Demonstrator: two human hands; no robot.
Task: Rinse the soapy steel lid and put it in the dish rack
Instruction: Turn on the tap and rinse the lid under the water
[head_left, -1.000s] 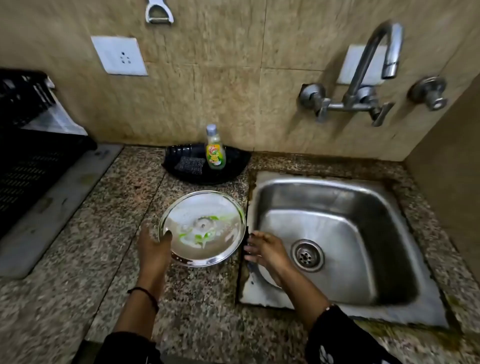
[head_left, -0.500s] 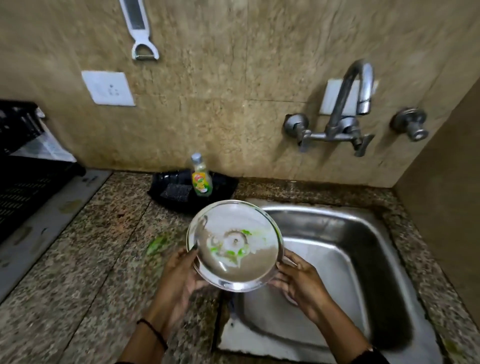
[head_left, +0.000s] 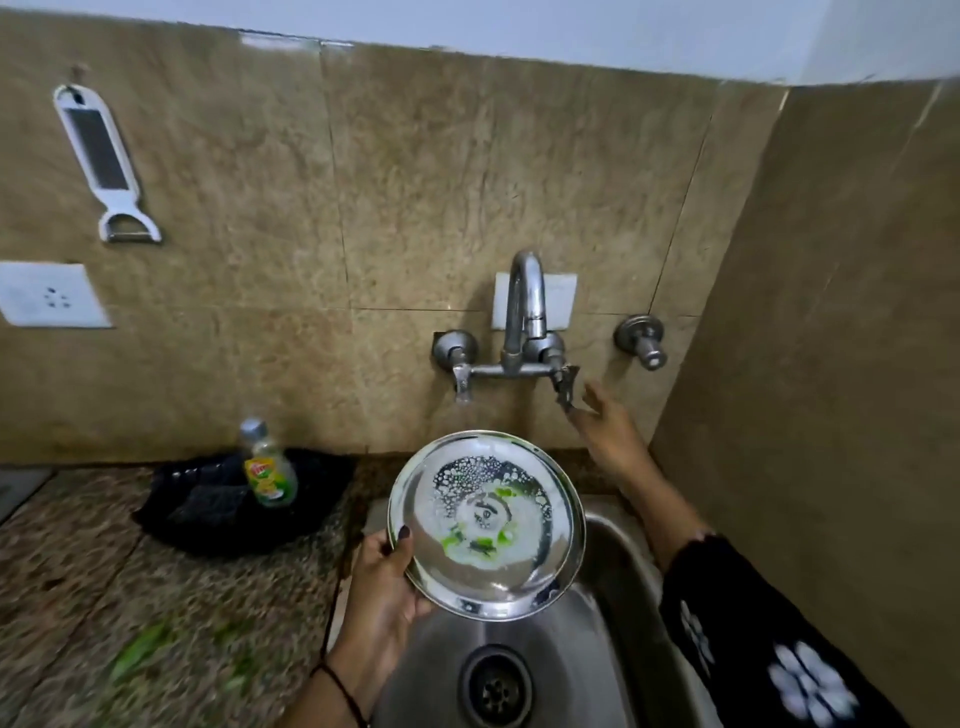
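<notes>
Currently | rinse unstarted (tap (head_left: 524, 312) dry) | steel lid (head_left: 485, 525) gripped by left hand (head_left: 382, 577) over sink (head_left: 613, 649) | right hand (head_left: 605, 431) fingers spread at tap lever (head_left: 565, 387) | next: lever to be turned.

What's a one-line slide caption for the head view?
Left hand holds the soapy steel lid over the sink while the right hand reaches the tap's right handle; no water visible.

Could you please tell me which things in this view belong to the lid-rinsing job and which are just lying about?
Part of the job:
steel lid held over the sink by the left hand
tap handle, which the right hand reaches for
spout

Just lying about:
dish soap bottle
black tray
peeler on the wall
wall socket
</notes>
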